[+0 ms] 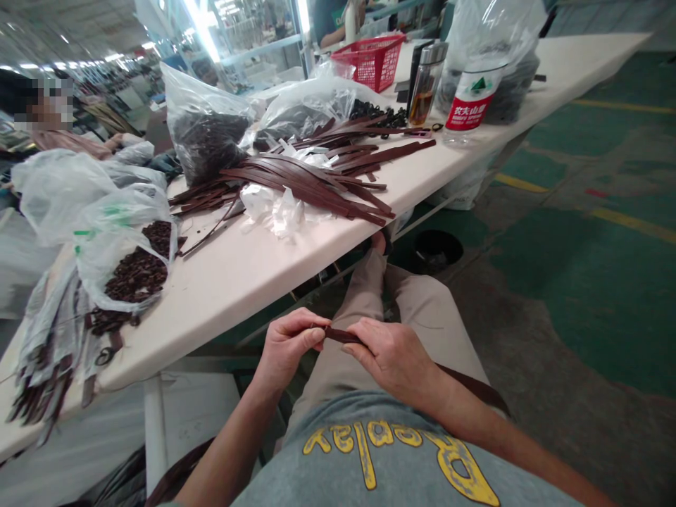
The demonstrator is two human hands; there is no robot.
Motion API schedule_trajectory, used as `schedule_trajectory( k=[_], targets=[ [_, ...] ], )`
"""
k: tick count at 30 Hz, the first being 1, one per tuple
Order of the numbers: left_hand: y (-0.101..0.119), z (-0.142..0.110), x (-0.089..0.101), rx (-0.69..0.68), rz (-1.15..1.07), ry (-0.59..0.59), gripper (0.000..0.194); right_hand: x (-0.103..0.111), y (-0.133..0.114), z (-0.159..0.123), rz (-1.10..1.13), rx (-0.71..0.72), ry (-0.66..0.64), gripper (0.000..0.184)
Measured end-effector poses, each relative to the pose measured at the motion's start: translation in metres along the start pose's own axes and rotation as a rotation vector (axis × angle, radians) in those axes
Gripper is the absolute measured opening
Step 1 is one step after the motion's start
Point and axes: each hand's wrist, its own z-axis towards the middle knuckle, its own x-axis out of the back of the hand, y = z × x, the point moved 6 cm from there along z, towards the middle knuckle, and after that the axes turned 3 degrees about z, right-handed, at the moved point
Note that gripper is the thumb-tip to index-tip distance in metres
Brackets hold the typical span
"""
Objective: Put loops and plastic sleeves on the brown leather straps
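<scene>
A dark brown leather strap (342,336) stretches between my two hands above my lap. My left hand (290,343) pinches its end between thumb and fingers; whatever small part sits at that tip is too small to make out. My right hand (393,352) is closed around the strap a short way along, thumb on top. The strap's long tail passes under my right forearm and shows again beside my thigh. On the table edge ahead lies a pile of similar brown strips (301,179), with crumpled white wrapping pieces (277,211) beside it.
On the white table (227,282) stand a bag of dark parts (203,137), an open bag of small brown pieces (140,274), wrapped strap bundles (47,345), a red basket (372,62), a tea bottle (425,88) and a cut-down plastic bottle (472,105). A black bucket (438,248) is below.
</scene>
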Motion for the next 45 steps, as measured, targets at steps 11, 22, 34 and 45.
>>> schedule_trajectory(
  k=[11,22,34,45],
  targets=[
    [-0.019,-0.004,-0.023,0.124,-0.128,-0.051,0.024,0.002,-0.003,0.004,0.094,-0.017,-0.012,0.029],
    [-0.015,0.0,-0.014,0.109,-0.083,-0.04,0.023,-0.004,0.011,-0.014,0.014,-0.071,-0.082,0.026],
    [-0.013,-0.003,-0.018,0.071,0.002,-0.042,0.023,0.002,0.015,-0.015,0.112,-0.225,-0.232,0.016],
    [-0.021,-0.007,-0.032,0.064,0.058,-0.092,0.028,-0.014,0.014,-0.024,-0.021,-0.103,-0.216,0.028]
  ],
)
